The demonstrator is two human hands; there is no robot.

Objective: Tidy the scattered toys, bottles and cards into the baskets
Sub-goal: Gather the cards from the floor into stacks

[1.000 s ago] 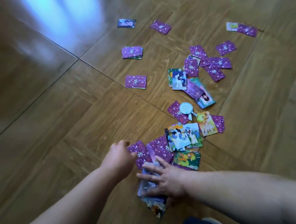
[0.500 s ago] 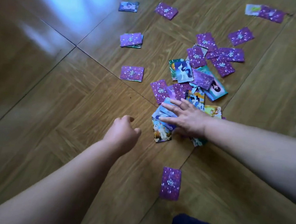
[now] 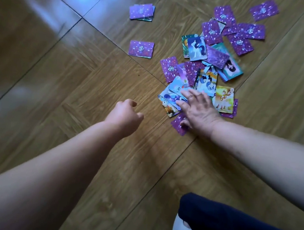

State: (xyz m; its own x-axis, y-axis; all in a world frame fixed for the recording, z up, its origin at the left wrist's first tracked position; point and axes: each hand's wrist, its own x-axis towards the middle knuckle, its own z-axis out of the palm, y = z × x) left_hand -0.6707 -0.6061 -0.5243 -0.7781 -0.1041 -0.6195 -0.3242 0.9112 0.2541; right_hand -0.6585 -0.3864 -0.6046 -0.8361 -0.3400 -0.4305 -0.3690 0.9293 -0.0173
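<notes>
1. Right hand [image 3: 198,110] lay flat, fingers spread, pressing on the near edge of the card heap [image 3: 208,83]. The thumb touched a purple-backed card [image 3: 179,124] at the heap's near corner.
2. Left hand [image 3: 125,114] was curled in a fist over bare floor [image 3: 74,107], just left of the heap. I saw nothing in it.
3. Change over the last second: the small bunch I had pinned close to me was slid up into the main heap, and the near cards now overlapped.
4. A purple card that lay alone nearer me half a second earlier was gone from that spot. It was probably the one under my thumb, but I could not confirm that.
5. Still apart from the heap, to its left: one single card [image 3: 141,49] and a short stack [image 3: 141,12].
6. No basket was in view.
7. Judgement: the cards were partly gathered and none were lifted. Next I should sweep in the outliers, then square the heap for a two-handed pickup. The glossy cards may fan apart.
</notes>
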